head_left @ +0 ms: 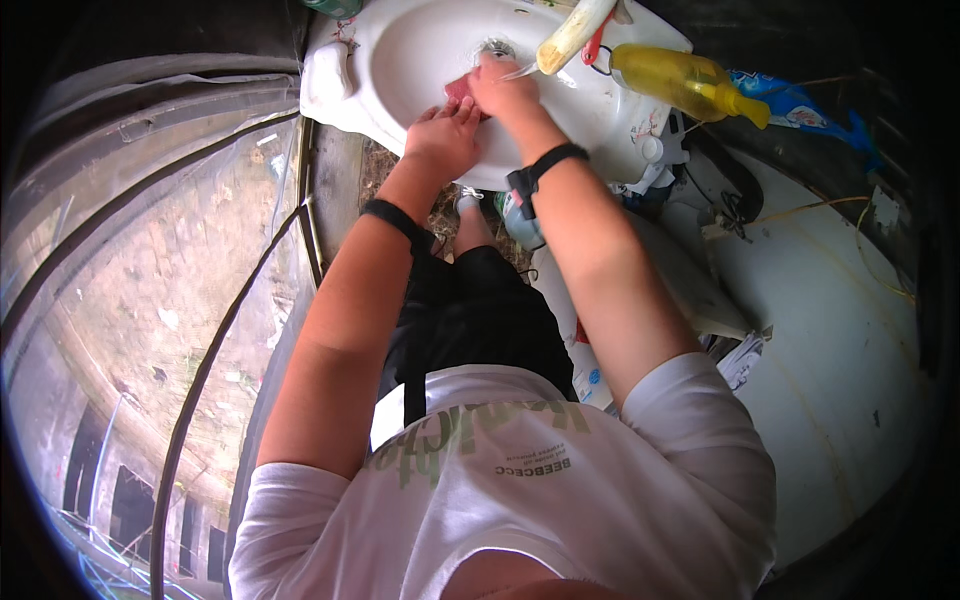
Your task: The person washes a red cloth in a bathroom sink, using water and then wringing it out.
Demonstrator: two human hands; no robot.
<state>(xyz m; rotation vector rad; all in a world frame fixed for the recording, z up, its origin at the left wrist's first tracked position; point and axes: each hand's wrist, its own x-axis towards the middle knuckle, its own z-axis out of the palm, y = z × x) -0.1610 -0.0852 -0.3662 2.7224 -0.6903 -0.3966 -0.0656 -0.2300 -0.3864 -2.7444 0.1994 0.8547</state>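
Observation:
Both my hands are over the white washbasin (395, 50). A small reddish-pink piece (459, 88), perhaps a sponge or cloth, sits between them, partly covered by fingers. My right hand (503, 88) closes round its upper right part, near the metal drain (494, 48). My left hand (445, 140) grips its lower edge with bent fingers. A thin stream of water (519, 72) runs from the pale yellowed spout (575, 38) down to my right hand. Each wrist has a black strap.
A white soap-like lump (326, 72) lies on the basin's left ledge. Right of the spout are a yellow bottle (680, 80) lying on its side and a blue package (790, 105). Left of me stands a framed clear sheet (190, 290); a large white surface (820, 330) lies to my right.

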